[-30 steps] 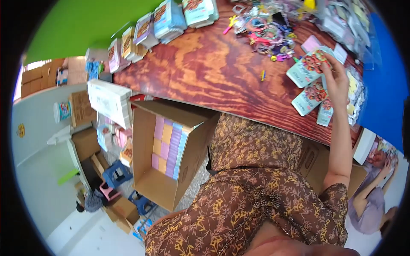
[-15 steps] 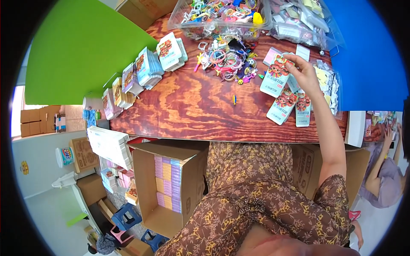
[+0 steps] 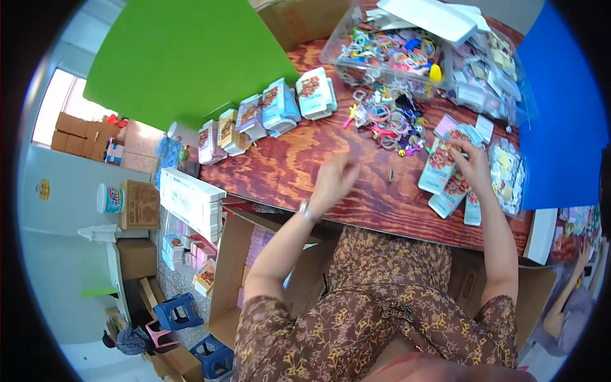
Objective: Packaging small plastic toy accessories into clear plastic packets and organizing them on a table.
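Observation:
My right hand pinches the upper part of a pale green flat carton with red cartoon figures on its front. Similar cartons lie overlapped beneath and beside it. My left hand, with a silver band at the wrist, hovers over the middle of the wooden table; motion smears its fingers. Right of it lies a tiny blue and yellow piece. Farther back spreads a heap of colourful hair ties and small trinkets.
Stacks of flat cartons line the green panel. Clear bins of trinkets and small bags stand at the back, beside a blue panel. An open cardboard box sits below the table edge. A co-worker's arm shows far right.
My left hand has come into view over the table. The view has shifted, so the table things appear farther right and lower. My right hand stays at the pale green carton.

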A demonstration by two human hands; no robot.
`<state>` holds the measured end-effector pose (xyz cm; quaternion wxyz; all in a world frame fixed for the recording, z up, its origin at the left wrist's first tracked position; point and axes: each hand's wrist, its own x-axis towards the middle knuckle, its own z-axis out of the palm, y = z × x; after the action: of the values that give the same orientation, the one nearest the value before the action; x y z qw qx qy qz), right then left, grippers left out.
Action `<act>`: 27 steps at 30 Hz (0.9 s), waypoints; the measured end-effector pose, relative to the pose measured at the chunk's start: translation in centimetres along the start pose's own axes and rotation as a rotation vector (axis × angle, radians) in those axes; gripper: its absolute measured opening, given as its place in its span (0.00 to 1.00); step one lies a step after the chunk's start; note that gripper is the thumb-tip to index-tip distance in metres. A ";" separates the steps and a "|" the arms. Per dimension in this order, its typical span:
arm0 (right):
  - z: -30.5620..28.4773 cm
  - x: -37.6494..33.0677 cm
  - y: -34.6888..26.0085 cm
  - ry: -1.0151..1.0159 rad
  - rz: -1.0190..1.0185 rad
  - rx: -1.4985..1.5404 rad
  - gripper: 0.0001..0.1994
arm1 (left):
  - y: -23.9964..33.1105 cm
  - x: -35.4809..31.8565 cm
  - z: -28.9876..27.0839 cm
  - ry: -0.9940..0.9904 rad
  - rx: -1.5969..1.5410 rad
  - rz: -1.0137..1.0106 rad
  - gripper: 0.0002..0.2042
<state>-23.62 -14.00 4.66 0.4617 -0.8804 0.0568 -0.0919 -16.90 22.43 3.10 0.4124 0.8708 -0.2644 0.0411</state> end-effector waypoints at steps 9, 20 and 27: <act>0.9 -2.7 -1.4 0.048 -0.238 -0.408 0.26 | -11.0 17.7 0.8 0.452 0.541 -0.465 0.49; 3.0 -3.6 -4.9 -0.041 -0.295 -0.303 0.26 | -12.0 18.8 -1.0 0.320 0.504 -0.691 0.58; 6.0 -2.3 -9.0 -0.029 -0.416 -0.064 0.22 | -3.9 13.3 -2.4 0.496 0.319 -0.303 0.60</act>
<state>-24.47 -3.63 8.42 0.4053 -0.8887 -0.1298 -0.1708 -3.23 20.51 5.82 0.3242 0.9172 -0.0136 0.2311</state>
